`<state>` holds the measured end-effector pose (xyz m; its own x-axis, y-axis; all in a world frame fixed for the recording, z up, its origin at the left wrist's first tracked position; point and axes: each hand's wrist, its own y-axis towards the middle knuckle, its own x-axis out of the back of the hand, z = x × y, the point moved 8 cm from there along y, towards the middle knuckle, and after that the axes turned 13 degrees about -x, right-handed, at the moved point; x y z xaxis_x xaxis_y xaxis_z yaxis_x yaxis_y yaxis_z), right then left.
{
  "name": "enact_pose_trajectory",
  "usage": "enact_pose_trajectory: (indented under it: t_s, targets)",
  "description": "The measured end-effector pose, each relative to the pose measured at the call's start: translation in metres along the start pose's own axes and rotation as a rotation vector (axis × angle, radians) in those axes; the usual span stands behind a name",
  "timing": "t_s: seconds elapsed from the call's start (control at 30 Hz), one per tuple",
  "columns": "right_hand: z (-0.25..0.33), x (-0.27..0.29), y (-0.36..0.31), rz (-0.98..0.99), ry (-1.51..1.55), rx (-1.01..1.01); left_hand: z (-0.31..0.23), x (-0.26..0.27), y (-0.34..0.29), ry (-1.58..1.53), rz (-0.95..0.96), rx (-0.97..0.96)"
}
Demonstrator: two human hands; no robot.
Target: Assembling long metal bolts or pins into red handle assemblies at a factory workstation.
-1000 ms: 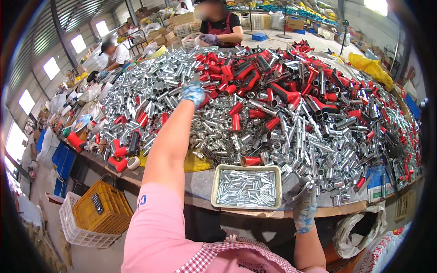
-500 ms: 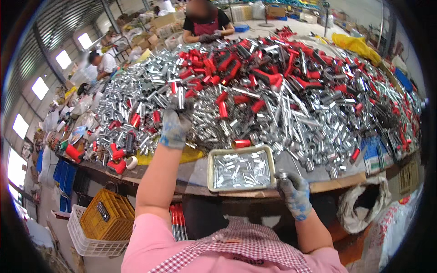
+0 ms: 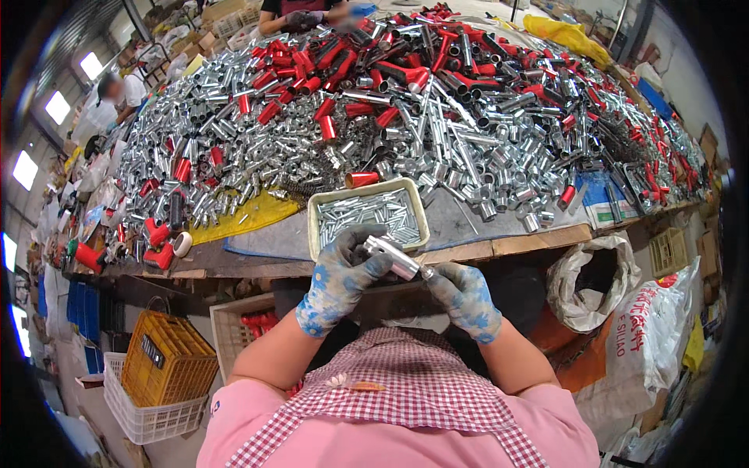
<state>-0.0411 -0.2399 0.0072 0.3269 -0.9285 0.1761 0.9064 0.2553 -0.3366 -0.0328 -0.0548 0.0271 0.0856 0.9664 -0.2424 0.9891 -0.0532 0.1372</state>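
Near the tray (image 3: pixel 314 228), a silver tube (image 3: pixel 396 258) is clamped by the fingers of the left hand (image 3: pixel 341 278), its end pinched by the right hand (image 3: pixel 466 298).

We are noting the left hand (image 3: pixel 341 279) withdrawing from the metal parts pile (image 3: pixel 421 117), now holding a silver cylinder (image 3: pixel 396 259), the right hand (image 3: pixel 468 301) moving inward, meeting the cylinder's end.
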Motion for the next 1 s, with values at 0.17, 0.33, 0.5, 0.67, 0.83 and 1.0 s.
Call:
enact_pose_trajectory:
  t_s: [0.17,0.33,0.5,0.67,0.83,1.0]
  targets:
    - [0.009,0.0,-0.006,0.009,-0.126,0.111,-0.009,-0.01,-0.014,0.074,0.06,-0.001]
    - [0.043,-0.015,-0.014,-0.089,-0.363,0.501,-0.003,-0.028,-0.029,0.589,0.173,-0.123]
    - [0.024,0.002,0.005,0.008,0.048,0.278,-0.042,0.004,-0.014,0.46,-0.164,-0.311]
    - [0.043,-0.013,0.013,0.069,-0.452,0.319,-0.033,-0.032,-0.004,0.702,0.186,-0.362]
    - [0.061,-0.015,0.025,0.232,-0.188,0.545,-0.017,-0.046,0.023,0.642,0.401,0.077]
    - [0.106,0.024,0.033,0.068,-0.114,0.878,-0.074,-0.035,0.058,0.272,0.208,-0.427]
